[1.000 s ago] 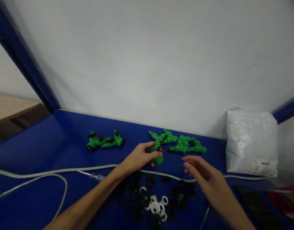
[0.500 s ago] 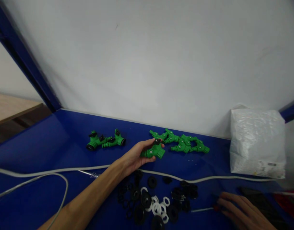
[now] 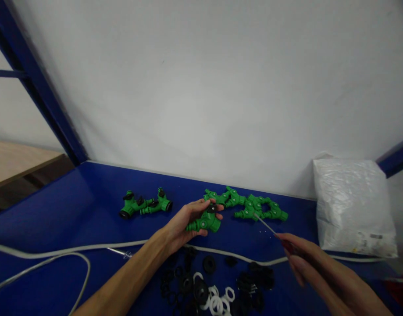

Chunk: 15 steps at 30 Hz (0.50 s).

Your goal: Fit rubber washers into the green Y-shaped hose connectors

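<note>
My left hand point(image 3: 184, 224) is closed around a green two-way hose splitter point(image 3: 206, 222), which has a black valve knob point(image 3: 212, 208) on its upper branch. On the right, my right hand point(image 3: 300, 254) grips a screwdriver point(image 3: 269, 227) by its red handle, with the thin metal shaft pointing up and left. The shaft's tip appears in front of the green splitters point(image 3: 250, 210) at the back; whether it touches them I cannot tell. Screws point(image 3: 249, 286) lie among black parts point(image 3: 262, 274) in front of me.
Two green splitters with black knobs point(image 3: 132, 204) lie at the left. White rings point(image 3: 216, 303) and black rings point(image 3: 201, 289) are spread nearby. A pale cable point(image 3: 122, 245) crosses the blue table point(image 3: 99, 193). At the right stands a white plastic package point(image 3: 354, 206).
My right hand has picked up the screwdriver from the table and raised it up and left. The splitter in my left hand has turned slightly. The view has tilted up a little.
</note>
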### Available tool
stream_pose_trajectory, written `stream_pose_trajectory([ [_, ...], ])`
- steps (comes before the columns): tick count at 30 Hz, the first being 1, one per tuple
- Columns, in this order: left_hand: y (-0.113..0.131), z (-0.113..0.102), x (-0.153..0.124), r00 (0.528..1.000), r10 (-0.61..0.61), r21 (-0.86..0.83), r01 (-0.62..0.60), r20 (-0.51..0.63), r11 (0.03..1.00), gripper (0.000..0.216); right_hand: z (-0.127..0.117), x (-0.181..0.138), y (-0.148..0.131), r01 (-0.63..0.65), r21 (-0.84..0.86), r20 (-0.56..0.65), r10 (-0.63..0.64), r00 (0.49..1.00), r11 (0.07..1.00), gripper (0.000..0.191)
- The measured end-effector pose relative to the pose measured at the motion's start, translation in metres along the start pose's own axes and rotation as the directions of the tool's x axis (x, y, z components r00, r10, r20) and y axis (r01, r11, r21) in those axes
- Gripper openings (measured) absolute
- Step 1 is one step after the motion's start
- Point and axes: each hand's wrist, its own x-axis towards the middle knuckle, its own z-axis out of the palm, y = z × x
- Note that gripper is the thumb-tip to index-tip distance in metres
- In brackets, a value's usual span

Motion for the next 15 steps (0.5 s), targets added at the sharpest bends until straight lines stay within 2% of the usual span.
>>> stream_pose_trajectory([
  [3,0.003,-0.001,-0.001,0.999,0.028,0.013,-0.029,0.015,1.000,0.031,0.017,0.046,-0.040,0.083,0.053,-0.032,-0.081,0.996,0.995,0.030],
  [5,0.004,-0.002,-0.001,0.999,0.048,0.037,-0.049,0.021,0.998,0.034,0.027,0.068,-0.054,0.139,0.067,-0.026,-0.138,0.990,0.988,0.028],
  [8,0.005,-0.004,-0.001,0.998,0.055,0.072,-0.058,0.038,0.996,0.035,0.037,0.079,-0.055,0.228,0.025,-0.012,-0.228,0.974,0.973,0.025],
  [10,0.005,-0.005,0.000,0.998,0.057,0.081,-0.060,0.037,0.995,0.035,0.037,0.076,-0.045,0.294,-0.079,-0.026,-0.297,0.955,0.952,0.024],
  [12,0.005,-0.006,0.001,0.998,0.062,0.079,-0.063,0.027,0.995,0.033,0.034,0.069,-0.032,0.407,-0.224,-0.013,-0.420,0.907,0.885,0.027],
  [15,0.004,-0.006,0.003,0.998,0.055,0.067,-0.055,0.007,0.996,0.031,0.025,0.061,-0.019,0.581,-0.393,0.089,-0.599,0.796,0.713,0.040],
])
